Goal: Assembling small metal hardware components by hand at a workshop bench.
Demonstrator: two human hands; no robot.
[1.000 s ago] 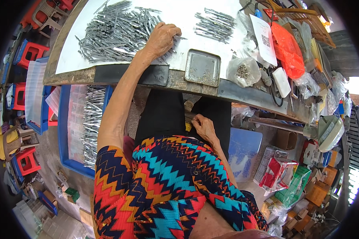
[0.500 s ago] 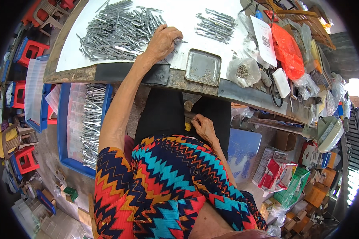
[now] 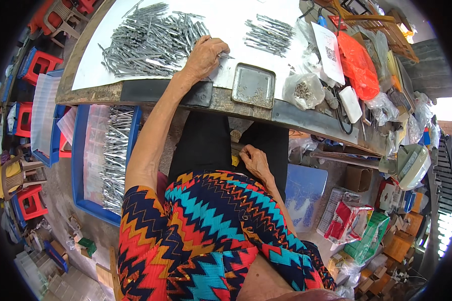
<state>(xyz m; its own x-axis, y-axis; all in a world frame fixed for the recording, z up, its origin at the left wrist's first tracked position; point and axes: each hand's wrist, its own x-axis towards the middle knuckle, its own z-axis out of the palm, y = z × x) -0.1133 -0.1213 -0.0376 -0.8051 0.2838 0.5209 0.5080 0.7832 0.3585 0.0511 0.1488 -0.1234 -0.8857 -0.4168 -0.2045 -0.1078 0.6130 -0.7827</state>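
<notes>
My left hand (image 3: 206,56) is over the near right edge of a big heap of thin grey metal strips (image 3: 148,42) on a white sheet (image 3: 226,30). Its fingers are curled together, and the end of one strip pokes out past the fingertips. Down between my thighs is my right hand (image 3: 256,161), fingers bent near the end of a dark bar and a small yellow piece (image 3: 235,160); what it grips is mostly hidden. Right of the heap lies a smaller, neater group of strips (image 3: 269,35). A shallow metal tray (image 3: 254,75) with small bits sits at the table's near edge.
Beside the tray stands a clear bag of small parts (image 3: 303,91). Farther right are a printed sheet (image 3: 328,52), a red plastic bag (image 3: 356,65) and a white block (image 3: 350,104). A blue bin (image 3: 79,165) holding shiny metal strips is on the left, below the table.
My left hand has shifted slightly toward me at the heap's edge, its fingers still curled. The right hand stays in nearly the same place. The view has turned slightly.
</notes>
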